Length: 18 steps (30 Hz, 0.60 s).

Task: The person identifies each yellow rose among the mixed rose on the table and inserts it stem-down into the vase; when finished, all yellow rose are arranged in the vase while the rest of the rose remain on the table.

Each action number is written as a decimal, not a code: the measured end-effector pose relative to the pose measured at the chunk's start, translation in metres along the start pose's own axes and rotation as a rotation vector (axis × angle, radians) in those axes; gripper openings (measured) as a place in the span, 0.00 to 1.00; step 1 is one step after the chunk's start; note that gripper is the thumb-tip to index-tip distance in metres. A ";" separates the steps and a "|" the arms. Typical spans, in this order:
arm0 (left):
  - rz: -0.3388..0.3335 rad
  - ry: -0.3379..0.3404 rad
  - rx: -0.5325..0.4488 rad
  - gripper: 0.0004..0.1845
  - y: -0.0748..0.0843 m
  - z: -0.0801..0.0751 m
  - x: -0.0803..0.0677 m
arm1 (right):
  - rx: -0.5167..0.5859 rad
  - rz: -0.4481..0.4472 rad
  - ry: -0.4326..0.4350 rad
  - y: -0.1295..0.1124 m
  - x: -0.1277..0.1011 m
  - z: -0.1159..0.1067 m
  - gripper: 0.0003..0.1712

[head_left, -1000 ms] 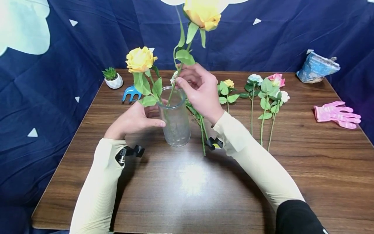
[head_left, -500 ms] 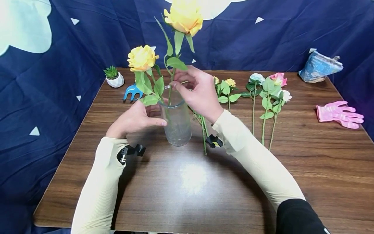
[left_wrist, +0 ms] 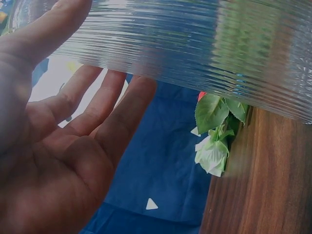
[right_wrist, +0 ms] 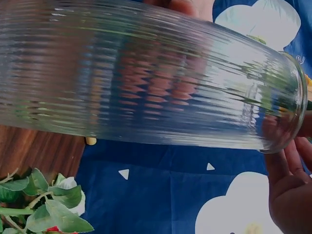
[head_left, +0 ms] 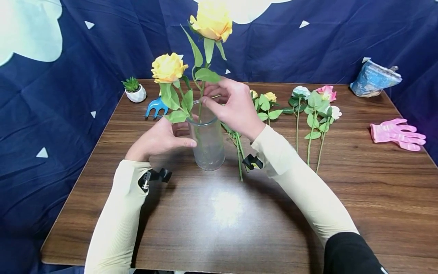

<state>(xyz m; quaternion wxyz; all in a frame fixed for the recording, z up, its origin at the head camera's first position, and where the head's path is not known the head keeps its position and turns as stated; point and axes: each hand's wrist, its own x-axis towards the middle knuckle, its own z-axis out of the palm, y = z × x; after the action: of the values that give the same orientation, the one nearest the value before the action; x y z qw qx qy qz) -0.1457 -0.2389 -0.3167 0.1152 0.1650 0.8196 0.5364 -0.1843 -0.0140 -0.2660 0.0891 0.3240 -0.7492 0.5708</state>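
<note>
A clear ribbed glass vase [head_left: 209, 152] stands upright on the wooden table. My left hand [head_left: 160, 140] holds its left side, thumb in front and fingers behind; the left wrist view shows the thumb and fingers about the glass [left_wrist: 170, 44]. One yellow rose [head_left: 168, 68] leans left in the vase. Between thumb and fingers at the rim, my right hand [head_left: 234, 106] pinches the stem of a taller yellow rose [head_left: 212, 23], its lower stem inside the glass. In the right wrist view the right hand [right_wrist: 287, 180] is at the vase mouth, and left fingers show through the glass.
Behind the right hand lie more yellow roses [head_left: 269, 97]. Further right are a pale blue rose [head_left: 301, 92], a pink rose [head_left: 326, 93] and a white rose [head_left: 335, 112]. A potted succulent [head_left: 135, 91], blue hand rake [head_left: 157, 106], blue bag [head_left: 374, 80] and pink glove [head_left: 397, 134] surround them.
The right hand has brought the taller yellow rose to the left and slightly down, its stem now more upright at the rim. The left hand keeps its hold on the vase.
</note>
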 end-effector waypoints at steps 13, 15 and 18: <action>-0.006 0.005 0.097 0.42 -0.002 -0.001 -0.001 | -0.110 -0.083 0.029 0.002 0.004 -0.002 0.05; -0.001 0.007 0.121 0.41 -0.001 -0.001 -0.002 | -0.125 -0.090 0.061 0.004 0.004 -0.003 0.06; -0.001 0.005 0.116 0.40 0.000 -0.001 -0.001 | -0.096 -0.055 0.068 0.012 0.002 -0.011 0.13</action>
<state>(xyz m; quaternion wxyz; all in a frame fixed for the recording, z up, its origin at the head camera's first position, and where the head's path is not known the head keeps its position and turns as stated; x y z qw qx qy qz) -0.1452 -0.2404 -0.3165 0.1039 0.1696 0.8497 0.4883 -0.1955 -0.0033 -0.2710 0.1455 0.3203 -0.7631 0.5422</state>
